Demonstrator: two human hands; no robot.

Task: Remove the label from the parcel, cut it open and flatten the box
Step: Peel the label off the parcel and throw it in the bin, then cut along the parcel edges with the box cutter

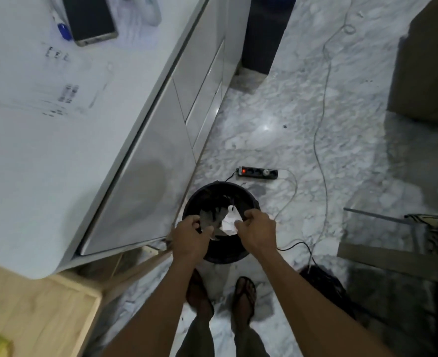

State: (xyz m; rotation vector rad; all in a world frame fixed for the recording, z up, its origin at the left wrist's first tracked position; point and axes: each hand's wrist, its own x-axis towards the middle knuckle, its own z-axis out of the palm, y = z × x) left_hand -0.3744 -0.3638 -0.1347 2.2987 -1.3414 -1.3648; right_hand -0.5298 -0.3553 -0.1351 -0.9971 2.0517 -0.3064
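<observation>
I stand over a round black bin [249,202] on the marble floor. My left hand [190,235] pinches a grey crumpled piece of wrapping [211,219] over the bin's mouth. My right hand [258,233] grips a white crumpled scrap of label paper [229,224] joined to the grey piece. Both hands are close together, fingers closed on the material. No parcel box is in view.
A white cabinet top [58,140] at left carries a phone [89,19] and a blue-capped marker [64,30]. A black power strip [258,173] with a red light lies beyond the bin, cables trailing across the floor. A wooden board [32,313] is bottom left.
</observation>
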